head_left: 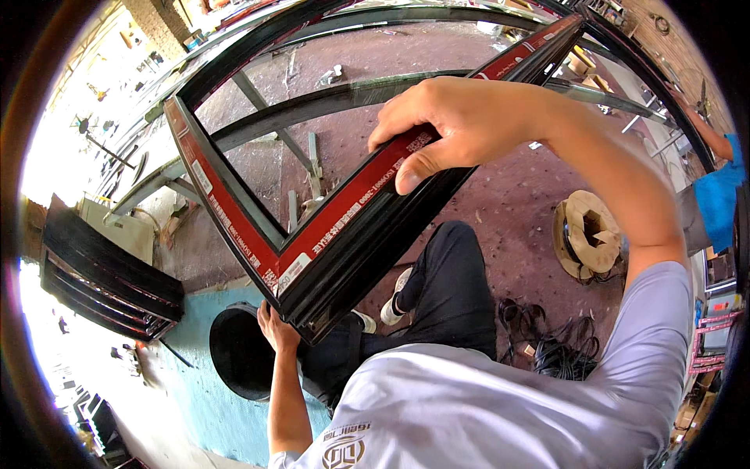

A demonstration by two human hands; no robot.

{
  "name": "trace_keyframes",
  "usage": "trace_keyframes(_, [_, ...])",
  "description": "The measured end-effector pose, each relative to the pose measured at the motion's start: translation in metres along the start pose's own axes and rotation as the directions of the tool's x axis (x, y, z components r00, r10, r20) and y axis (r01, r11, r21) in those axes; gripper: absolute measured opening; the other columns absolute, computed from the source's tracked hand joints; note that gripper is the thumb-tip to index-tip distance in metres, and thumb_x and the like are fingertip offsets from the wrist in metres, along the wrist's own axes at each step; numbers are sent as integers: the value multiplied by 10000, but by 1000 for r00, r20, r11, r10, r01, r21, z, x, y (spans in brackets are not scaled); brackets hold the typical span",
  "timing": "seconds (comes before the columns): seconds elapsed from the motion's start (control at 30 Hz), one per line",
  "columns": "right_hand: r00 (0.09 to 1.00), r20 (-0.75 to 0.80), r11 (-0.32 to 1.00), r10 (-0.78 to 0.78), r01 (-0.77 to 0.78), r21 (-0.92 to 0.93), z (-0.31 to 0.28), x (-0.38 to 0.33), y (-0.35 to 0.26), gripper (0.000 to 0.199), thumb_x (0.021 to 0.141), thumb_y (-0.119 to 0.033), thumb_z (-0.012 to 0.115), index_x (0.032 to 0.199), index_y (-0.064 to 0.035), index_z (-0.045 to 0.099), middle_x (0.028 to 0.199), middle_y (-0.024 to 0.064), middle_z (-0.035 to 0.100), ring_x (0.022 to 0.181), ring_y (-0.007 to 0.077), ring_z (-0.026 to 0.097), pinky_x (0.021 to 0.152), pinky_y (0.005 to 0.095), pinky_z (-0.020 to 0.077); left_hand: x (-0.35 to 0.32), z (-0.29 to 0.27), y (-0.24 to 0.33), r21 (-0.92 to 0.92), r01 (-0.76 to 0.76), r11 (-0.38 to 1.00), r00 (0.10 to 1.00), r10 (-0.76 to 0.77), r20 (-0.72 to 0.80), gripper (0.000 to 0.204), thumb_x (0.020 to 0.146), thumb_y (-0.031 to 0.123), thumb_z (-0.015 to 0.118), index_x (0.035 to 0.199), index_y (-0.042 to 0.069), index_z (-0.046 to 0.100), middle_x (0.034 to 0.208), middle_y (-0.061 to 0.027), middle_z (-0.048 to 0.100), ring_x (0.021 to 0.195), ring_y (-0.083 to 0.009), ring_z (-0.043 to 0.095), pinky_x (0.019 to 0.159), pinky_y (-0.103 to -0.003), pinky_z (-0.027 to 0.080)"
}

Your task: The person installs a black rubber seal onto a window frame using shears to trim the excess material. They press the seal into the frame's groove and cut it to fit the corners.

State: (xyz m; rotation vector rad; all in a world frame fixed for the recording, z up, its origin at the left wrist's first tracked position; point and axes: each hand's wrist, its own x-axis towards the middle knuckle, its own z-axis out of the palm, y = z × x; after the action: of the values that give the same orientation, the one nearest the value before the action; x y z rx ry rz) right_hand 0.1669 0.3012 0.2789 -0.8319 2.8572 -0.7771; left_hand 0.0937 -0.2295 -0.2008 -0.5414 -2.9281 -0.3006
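A black window frame (375, 238) with red printed protective film and small white labels is tilted in front of me. One corner points toward my body. My right hand (461, 121) reaches over the near right side, with its thumb on the near face and its fingers over the inner edge. At the near lower corner, my left hand (279, 330) grips the frame from below, its palm partly hidden. Grey metal bars (328, 105) of a stand run behind the frame.
A dark round bin (238, 352) stands by my left forearm. Stacked black profiles (109, 270) lie farther left. To the right are a cardboard spool (587, 234) and tangled black strips (555, 348) on the floor. A person in a blue top (715, 207) is at the right edge.
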Motion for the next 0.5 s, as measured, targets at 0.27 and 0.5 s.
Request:
trace_keyframes(0.27, [1000, 7, 999, 16, -16, -36, -8, -6, 11, 603, 894, -534, 788, 1184, -7, 738, 1010, 163, 754, 900, 259, 711, 817, 376, 551, -4, 4, -9, 23, -32, 999, 999, 32, -27, 482, 914, 34, 516, 1379, 86, 632, 1528, -173, 491, 1437, -431, 409, 1222, -502, 326])
trace_keyframes(0.5, [995, 49, 996, 84, -86, 24, -17, -14, 14, 610, 898, -511, 793, 1205, 11, 726, 1042, 168, 759, 931, 262, 719, 845, 369, 555, -2, 13, -8, -156, -5, 988, 1000, 0, -31, 473, 959, 108, 512, 1424, 66, 588, 1511, -169, 508, 1420, -391, 434, 1194, -471, 360])
